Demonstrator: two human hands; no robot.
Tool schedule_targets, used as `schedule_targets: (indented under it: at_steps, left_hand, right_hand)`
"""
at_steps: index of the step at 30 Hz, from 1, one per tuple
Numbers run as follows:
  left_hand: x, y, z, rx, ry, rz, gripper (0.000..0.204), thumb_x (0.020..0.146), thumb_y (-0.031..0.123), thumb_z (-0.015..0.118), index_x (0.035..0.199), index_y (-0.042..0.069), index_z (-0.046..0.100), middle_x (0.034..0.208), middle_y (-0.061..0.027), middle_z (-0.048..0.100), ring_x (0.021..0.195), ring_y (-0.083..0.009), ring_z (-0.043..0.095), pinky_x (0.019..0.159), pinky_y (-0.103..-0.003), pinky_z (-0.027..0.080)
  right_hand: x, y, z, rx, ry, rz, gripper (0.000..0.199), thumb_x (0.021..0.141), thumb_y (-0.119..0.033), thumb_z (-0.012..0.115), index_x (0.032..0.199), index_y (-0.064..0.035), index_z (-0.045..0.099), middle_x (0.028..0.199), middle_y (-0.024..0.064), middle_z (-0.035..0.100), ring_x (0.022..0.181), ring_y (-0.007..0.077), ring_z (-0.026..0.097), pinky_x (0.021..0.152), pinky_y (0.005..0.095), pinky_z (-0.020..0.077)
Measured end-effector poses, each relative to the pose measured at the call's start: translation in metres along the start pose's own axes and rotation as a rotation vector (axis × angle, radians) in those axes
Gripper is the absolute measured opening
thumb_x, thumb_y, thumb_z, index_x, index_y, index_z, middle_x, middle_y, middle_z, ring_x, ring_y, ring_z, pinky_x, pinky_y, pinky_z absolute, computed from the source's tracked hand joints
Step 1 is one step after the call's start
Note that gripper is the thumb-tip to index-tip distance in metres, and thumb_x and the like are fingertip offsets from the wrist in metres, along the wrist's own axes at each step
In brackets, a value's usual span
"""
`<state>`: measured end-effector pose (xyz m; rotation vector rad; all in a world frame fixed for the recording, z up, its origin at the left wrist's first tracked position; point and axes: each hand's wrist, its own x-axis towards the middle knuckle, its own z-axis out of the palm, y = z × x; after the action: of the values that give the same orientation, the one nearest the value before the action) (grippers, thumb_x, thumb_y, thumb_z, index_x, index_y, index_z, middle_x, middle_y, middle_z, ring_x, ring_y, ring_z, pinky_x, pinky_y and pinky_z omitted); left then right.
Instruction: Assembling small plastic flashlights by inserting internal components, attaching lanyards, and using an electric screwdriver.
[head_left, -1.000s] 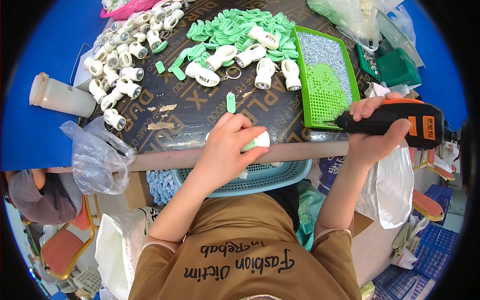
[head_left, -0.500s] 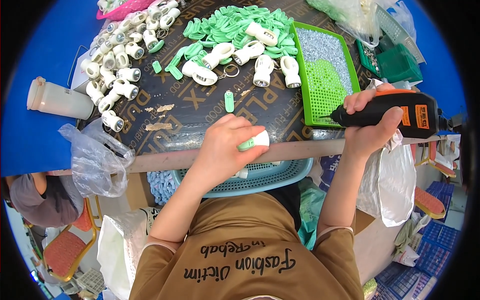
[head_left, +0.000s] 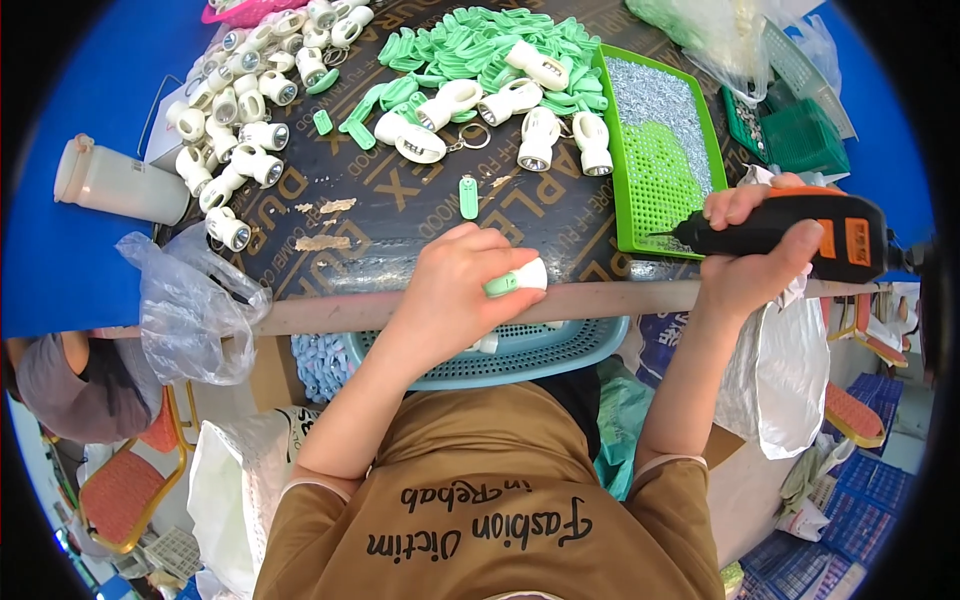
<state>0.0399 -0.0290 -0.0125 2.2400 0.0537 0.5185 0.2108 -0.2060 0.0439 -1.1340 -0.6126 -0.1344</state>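
Observation:
My left hand [head_left: 462, 290] is closed around a small white flashlight [head_left: 531, 274] with a green cover on it, at the table's near edge. In my right hand [head_left: 745, 260] is a black and orange electric screwdriver [head_left: 790, 235]. Its tip lies over the near right part of a green tray [head_left: 622, 225], which holds a layer of small silvery screws [head_left: 655, 95]. A loose green cover [head_left: 468, 198] lies just beyond my left hand. Farther off are several white flashlights [head_left: 540, 138] in front of a heap of green covers [head_left: 480, 50].
More white flashlights [head_left: 250, 105] are piled at the left. A translucent jug [head_left: 115, 185] lies beside them, and a plastic bag [head_left: 200, 310] hangs over the edge. Below the table is a blue basket [head_left: 540, 350]. A dark green container [head_left: 805, 135] stands at the far right.
The whole view has shifted slightly. My left hand still grips the flashlight, and the screwdriver in my right hand stays at the tray's near right corner.

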Motion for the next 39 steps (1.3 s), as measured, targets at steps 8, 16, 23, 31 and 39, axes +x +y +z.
schedule_targets:
  at_steps: [8,16,23,31,39]
  left_hand:
    - [0.001,-0.005,0.003,0.005,0.015,0.026,0.03,0.066,0.019,0.078,0.092,0.006,0.071,0.072,-0.0062,0.058,0.067,-0.0244,0.055,0.061,-0.034,0.045]
    - [0.001,-0.005,0.001,0.009,-0.044,0.012,0.026,0.071,0.023,0.072,0.09,0.005,0.069,0.075,-0.0079,0.056,0.076,-0.0263,0.055,0.068,-0.037,0.047]
    - [-0.002,-0.005,-0.001,-0.007,-0.044,-0.021,0.026,0.071,0.023,0.072,0.089,0.004,0.068,0.075,-0.0087,0.055,0.077,-0.0277,0.055,0.069,-0.038,0.046]
    - [-0.001,-0.004,-0.001,-0.03,-0.049,-0.032,0.025,0.071,0.022,0.072,0.088,0.005,0.068,0.075,-0.0094,0.055,0.078,-0.0284,0.055,0.071,-0.038,0.046]
    - [-0.001,-0.007,0.002,-0.029,-0.038,-0.009,0.024,0.07,0.022,0.073,0.087,0.005,0.068,0.076,-0.0092,0.055,0.079,-0.0285,0.056,0.071,-0.039,0.046]
  right_hand:
    - [-0.004,-0.055,0.024,0.334,-0.205,0.113,0.065,0.078,-0.067,0.053,0.107,-0.0094,0.056,0.066,0.0016,0.045,0.055,0.0127,0.04,0.057,0.0291,0.0319]
    - [-0.026,-0.031,0.071,0.443,-0.548,0.16,0.079,0.073,-0.077,0.052,0.112,-0.0079,0.046,0.066,0.0043,0.051,0.051,0.0156,0.047,0.052,0.0314,0.0397]
    - [-0.034,-0.019,0.079,0.42,-0.546,0.149,0.08,0.071,-0.08,0.053,0.104,-0.0075,0.045,0.062,0.0057,0.049,0.049,0.0162,0.046,0.049,0.0307,0.0405]
    - [-0.04,-0.019,0.083,0.34,-0.432,0.152,0.079,0.07,-0.081,0.052,0.099,-0.0079,0.044,0.061,0.0061,0.049,0.048,0.0164,0.046,0.049,0.0312,0.0407]
    - [-0.039,-0.012,0.079,0.342,-0.455,0.142,0.079,0.07,-0.08,0.053,0.1,-0.0078,0.044,0.061,0.0064,0.05,0.048,0.0167,0.047,0.048,0.0309,0.0408]
